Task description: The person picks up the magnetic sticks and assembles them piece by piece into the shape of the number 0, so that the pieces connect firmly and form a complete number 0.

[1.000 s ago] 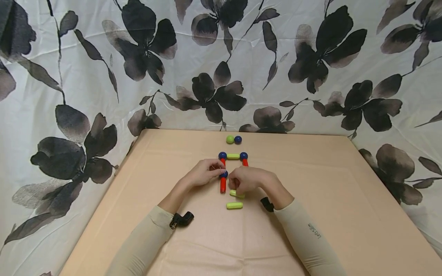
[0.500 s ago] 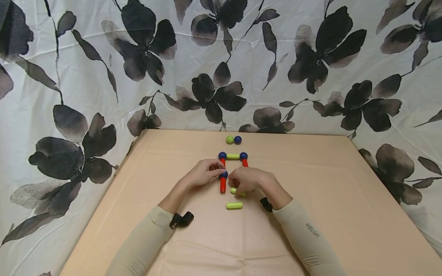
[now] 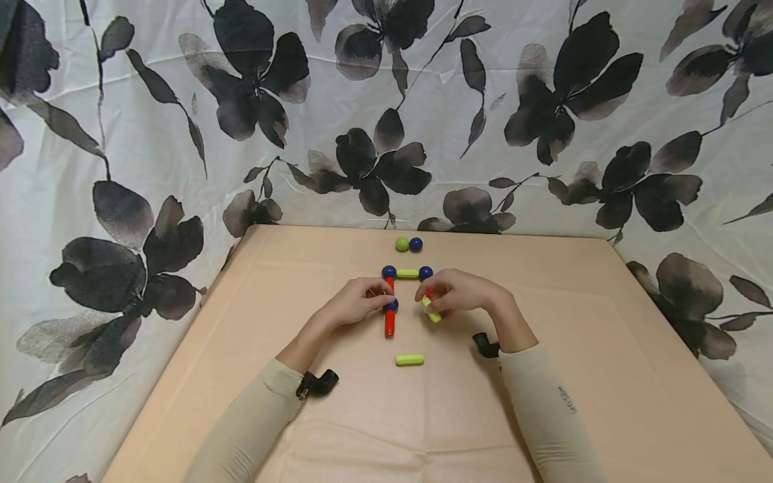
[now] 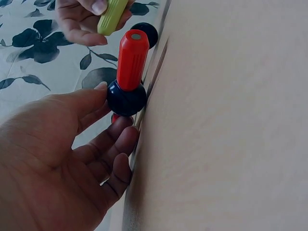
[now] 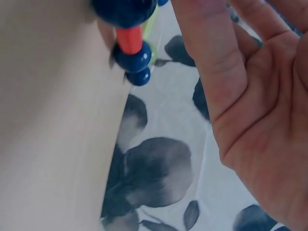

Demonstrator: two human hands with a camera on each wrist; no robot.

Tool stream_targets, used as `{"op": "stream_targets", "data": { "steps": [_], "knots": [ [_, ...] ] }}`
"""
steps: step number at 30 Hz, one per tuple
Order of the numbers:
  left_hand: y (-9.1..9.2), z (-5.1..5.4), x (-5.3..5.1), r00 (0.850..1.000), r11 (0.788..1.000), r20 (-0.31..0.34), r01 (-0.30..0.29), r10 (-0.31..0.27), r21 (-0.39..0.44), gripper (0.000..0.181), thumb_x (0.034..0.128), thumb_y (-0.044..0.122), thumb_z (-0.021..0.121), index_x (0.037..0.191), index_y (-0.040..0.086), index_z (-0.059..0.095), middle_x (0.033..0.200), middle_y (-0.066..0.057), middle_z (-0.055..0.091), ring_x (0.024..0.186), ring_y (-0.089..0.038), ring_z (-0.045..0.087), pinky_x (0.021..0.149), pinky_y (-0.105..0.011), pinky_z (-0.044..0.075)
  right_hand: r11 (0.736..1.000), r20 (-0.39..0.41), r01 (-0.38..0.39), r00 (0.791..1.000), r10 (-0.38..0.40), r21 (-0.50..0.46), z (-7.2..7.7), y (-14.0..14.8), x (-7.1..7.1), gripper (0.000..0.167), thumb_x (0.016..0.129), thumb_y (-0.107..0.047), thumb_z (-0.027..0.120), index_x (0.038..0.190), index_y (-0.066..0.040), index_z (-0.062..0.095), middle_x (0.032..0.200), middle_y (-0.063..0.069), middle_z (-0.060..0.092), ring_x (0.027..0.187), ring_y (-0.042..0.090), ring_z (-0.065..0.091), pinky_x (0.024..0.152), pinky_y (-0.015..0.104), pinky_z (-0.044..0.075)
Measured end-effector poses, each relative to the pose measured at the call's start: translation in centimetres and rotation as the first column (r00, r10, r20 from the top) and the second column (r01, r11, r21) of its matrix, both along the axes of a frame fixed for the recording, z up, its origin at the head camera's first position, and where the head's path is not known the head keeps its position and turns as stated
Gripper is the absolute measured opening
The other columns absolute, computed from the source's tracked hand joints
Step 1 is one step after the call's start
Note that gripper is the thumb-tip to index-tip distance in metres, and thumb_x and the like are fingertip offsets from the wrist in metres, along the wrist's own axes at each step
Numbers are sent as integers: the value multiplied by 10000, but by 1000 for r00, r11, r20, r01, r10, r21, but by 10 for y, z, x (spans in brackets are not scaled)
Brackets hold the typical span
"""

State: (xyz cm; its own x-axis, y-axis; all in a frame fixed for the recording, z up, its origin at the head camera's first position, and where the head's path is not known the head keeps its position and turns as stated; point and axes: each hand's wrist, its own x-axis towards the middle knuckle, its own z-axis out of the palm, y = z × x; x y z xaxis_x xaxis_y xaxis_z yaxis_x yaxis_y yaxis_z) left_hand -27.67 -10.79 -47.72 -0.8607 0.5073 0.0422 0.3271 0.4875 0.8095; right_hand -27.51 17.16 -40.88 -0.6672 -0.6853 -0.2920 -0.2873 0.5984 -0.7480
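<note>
Tan table [image 3: 604, 369] beneath half-curled left hand [image 3: 359, 300], lightly pinching blue ball [image 4: 126, 100]. In loosely curled right hand [image 3: 465, 291], just opposite: green stick [image 4: 113, 17], pinched aslant. Advisable: keep left pinch steady, level stick before contact.

Left hand [image 3: 357, 302] on blue ball [image 3: 392, 305], green rod [image 3: 431, 311] in right hand [image 3: 464, 292]

Soft, even light; left wrist view (dimmer)

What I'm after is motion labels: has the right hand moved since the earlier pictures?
Yes: in the head view, the right hand has moved up and rightward, away from the loose green rod, which has stayed put.
</note>
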Motion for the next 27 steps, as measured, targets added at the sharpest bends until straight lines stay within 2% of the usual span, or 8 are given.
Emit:
{"op": "stream_targets", "data": {
  "steps": [4,14,27],
  "knots": [
    [0,-1,0,1000,1000,3,0,0,-3,78,1018,307,691,1018,241,733,934,32,686,818,-175,611,718,-293,492,999,88,9,996,-6,-37,-5,10,-4,258,987,-90,692,1232,-41,759,860,82,703,726,187,630,711,326,596],
    [-1,-2,-1,1000,1000,2,0,0,-7,79,1017,318,693,1022,251,734,938,30,675,822,-179,604,718,-294,494,998,192,19,981,-9,-54,-16,16,-7,185,972,-66,713,1131,-13,792,944,73,753,692,156,650,686,328,617],
    [0,-1,1,1000,1000,-2,-7,7,-12,70,1015,299,698,1021,240,735,928,29,671,807,-179,600,723,-302,489,998,256,56,965,-54,1,-24,15,-8,168,952,-87,742,1099,-26,796,872,84,751,643,169,718,659,292,611]
  ]
}}
